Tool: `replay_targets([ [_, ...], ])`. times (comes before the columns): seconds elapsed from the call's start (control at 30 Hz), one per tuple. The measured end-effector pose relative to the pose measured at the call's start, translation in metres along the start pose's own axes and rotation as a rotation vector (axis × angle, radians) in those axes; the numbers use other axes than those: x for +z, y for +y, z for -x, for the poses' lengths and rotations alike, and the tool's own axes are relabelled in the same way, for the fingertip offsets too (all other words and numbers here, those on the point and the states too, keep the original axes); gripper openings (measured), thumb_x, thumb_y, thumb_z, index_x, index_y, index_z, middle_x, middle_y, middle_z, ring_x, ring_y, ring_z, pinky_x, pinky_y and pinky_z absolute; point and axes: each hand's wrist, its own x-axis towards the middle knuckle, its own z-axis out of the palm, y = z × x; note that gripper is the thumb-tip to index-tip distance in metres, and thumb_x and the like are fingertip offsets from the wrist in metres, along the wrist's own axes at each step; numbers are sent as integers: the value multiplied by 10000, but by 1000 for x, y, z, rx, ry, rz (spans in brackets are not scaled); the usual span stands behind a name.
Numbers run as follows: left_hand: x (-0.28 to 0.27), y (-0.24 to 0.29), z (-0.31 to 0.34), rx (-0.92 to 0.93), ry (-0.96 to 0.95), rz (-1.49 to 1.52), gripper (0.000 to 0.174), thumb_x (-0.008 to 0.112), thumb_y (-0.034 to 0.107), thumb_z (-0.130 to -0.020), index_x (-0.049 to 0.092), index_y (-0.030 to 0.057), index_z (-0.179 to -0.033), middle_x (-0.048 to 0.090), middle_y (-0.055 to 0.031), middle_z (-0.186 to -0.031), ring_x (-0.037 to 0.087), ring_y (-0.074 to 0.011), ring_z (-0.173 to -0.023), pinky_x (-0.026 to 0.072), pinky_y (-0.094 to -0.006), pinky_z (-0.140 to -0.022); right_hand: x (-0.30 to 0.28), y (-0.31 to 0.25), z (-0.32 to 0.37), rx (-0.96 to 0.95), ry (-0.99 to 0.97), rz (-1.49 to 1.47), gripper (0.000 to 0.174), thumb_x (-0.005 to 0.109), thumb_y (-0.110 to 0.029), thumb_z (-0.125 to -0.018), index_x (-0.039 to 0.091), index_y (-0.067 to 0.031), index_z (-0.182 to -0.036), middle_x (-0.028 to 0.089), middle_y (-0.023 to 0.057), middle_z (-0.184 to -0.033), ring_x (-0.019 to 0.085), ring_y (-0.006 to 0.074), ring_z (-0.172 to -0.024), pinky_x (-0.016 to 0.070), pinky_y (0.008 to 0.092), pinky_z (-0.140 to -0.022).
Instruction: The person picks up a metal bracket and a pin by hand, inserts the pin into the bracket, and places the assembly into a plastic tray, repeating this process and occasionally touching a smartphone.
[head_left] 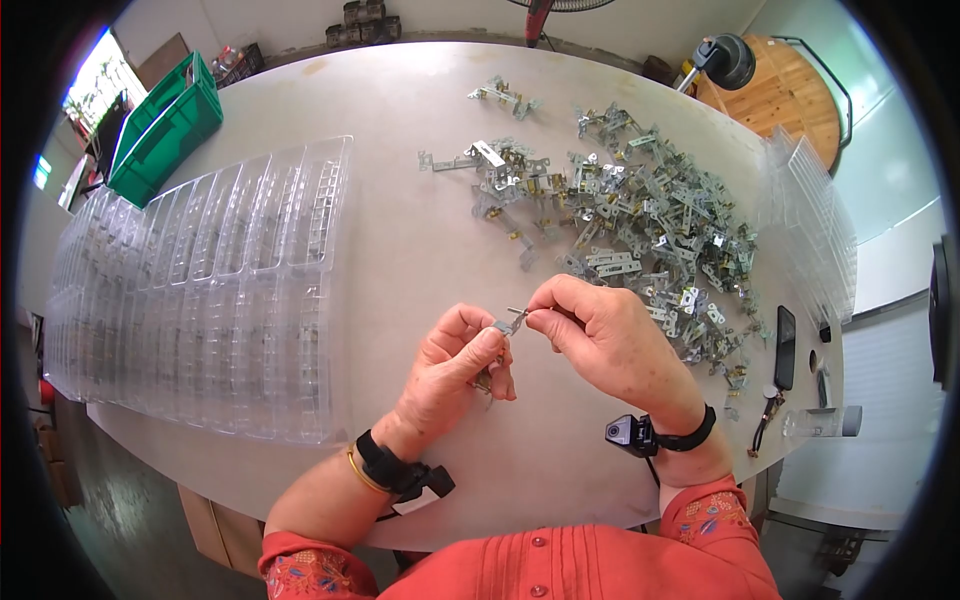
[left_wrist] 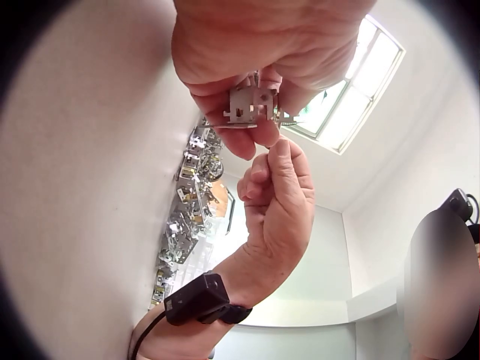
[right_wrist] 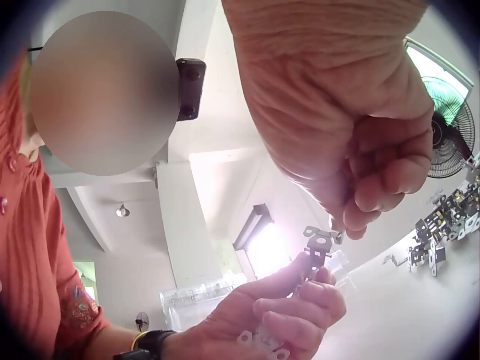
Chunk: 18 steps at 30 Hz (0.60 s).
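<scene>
My left hand [head_left: 455, 362] grips a small stamped metal bracket [left_wrist: 251, 105] with cut-outs and tabs, thumb on top and fingers curled beneath. One end of the bracket [right_wrist: 319, 241] sticks out past the left fingertips. At that end, my right hand [head_left: 612, 328] pinches with thumb and forefinger, the tips right at the metal; its other fingers are curled in. In the right wrist view, another pale metal tab [right_wrist: 262, 343] shows below the left fingers. Much of the bracket is hidden within the left hand.
A heap of similar metal brackets [head_left: 660, 210] spreads over the right of the table [head_left: 400, 250]. Stacked clear plastic trays [head_left: 230, 290] lie at left, beside a green crate [head_left: 165, 130]. More clear trays [head_left: 815, 220], a phone [head_left: 786, 348] and a clear bottle [head_left: 820, 422] line the right edge.
</scene>
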Motion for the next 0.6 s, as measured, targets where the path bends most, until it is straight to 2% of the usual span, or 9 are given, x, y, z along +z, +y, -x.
replay_targets([
  [0.17,0,1,0,-8,11,5,105,557,184,-1036,526,98,-1089,629,-74,-884,610,-169,-624,555,-367,-643,-1,0,-1,-11,-5,-58,118,582,-100,-971,593,-17,-1055,664,190,-813,668,355,-708,502,409,-636],
  [0.23,0,1,0,-15,21,-1,112,565,186,-1033,524,97,-1087,630,-74,-882,614,-169,-629,556,-366,-643,-5,-4,0,69,-99,-54,139,536,-76,-988,581,-12,-1103,661,153,-807,684,287,-706,514,385,-636],
  [0.27,0,0,-1,-21,21,-21,117,576,184,-1028,524,94,-1082,631,-70,-875,617,-168,-630,558,-365,-644,-6,-6,-1,69,-100,-54,139,536,-76,-988,581,-12,-1103,661,153,-807,684,287,-706,514,385,-636],
  [0.33,1,1,0,-28,22,-41,124,586,183,-1024,524,90,-1077,632,-65,-867,621,-166,-631,560,-365,-644,-8,-9,-1,203,-204,-216,170,500,-70,-1005,587,-7,-1136,648,108,-787,684,200,-731,527,343,-630],
  [0.37,4,2,1,-27,17,-64,136,604,183,-1017,533,74,-1058,630,-56,-861,630,-152,-640,552,-327,-630,-6,-6,-1,202,-204,-216,170,500,-70,-1005,587,-7,-1136,648,108,-787,684,200,-731,527,343,-630],
  [0.4,6,3,1,-26,13,-88,150,621,182,-1010,543,58,-1040,628,-47,-855,640,-138,-649,545,-289,-616,-4,-1,-1,185,-212,-270,183,493,-72,-1011,588,-8,-1153,643,94,-785,674,168,-730,530,323,-626],
  [0.43,5,2,2,-25,13,-88,150,621,182,-1010,543,58,-1040,628,-47,-855,640,-138,-649,545,-289,-616,-3,3,-1,168,-219,-323,196,486,-74,-1017,589,-8,-1170,638,81,-784,664,135,-730,534,303,-623],
  [0.53,4,1,1,-2,2,-138,148,631,181,-1006,551,58,-1029,624,-36,-859,639,-132,-651,525,-272,-607,-2,6,-3,204,-212,-445,178,527,-112,-1009,621,-1,-1111,641,70,-795,632,120,-680,537,298,-624],
  [0.6,5,0,3,-9,-30,-182,150,642,178,-1001,559,57,-1033,612,-23,-859,634,-115,-659,509,-255,-601,-7,3,-3,242,-241,-400,172,558,-136,-999,636,1,-1068,641,60,-791,617,112,-670,524,293,-611],
])
